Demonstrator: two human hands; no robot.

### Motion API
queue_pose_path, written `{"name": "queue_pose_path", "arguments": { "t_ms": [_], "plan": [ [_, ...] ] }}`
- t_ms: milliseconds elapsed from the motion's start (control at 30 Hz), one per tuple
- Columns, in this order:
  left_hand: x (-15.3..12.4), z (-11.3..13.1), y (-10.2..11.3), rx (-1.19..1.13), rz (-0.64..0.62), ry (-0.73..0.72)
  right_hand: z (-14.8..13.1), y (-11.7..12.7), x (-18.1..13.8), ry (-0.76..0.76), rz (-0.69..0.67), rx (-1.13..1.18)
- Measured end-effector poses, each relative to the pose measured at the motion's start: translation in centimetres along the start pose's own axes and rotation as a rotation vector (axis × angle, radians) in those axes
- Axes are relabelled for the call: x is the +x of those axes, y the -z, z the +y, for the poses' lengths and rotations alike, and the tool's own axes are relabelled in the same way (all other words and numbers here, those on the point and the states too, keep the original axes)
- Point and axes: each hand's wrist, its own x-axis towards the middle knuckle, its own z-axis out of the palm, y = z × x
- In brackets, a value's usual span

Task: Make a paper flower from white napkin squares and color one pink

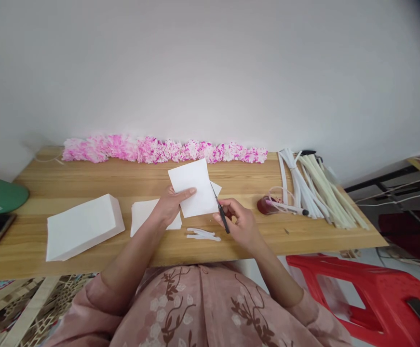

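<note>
My left hand [171, 205] grips a white square of paper [194, 185] by its left edge, thumb on top, and holds it up over the table. In my right hand [240, 221] is a pair of black-handled scissors [223, 214], its blades at the paper's right edge. Another bit of white paper [216, 189] shows behind the blades. Below the paper lie several thin white strips [202, 234] on the wood. A small pile of white sheets [144, 212] sits under my left forearm, partly hidden by it.
A thick white paper stack [83, 226] stands at the left. Pink and white frilly flowers [152, 149] line the wall. On the right are a jar of dark red liquid [266, 205], a white pen-like tool [289, 208] and bundled pale strips [304, 188]. A red stool [383, 294] stands below the table [246, 246].
</note>
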Motion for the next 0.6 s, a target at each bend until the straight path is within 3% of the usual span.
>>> {"name": "queue_pose_path", "arguments": {
  "t_ms": [200, 600],
  "plan": [
    [-0.08, 0.06, -0.01, 0.013, 0.005, 0.007, -0.05, 0.04, 0.09, 0.006, -0.057, -0.007],
    [-0.11, 0.10, -0.07, 0.033, -0.002, 0.014, -0.35, 0.05, 0.24, 0.003, 0.001, 0.021]
  ]
}}
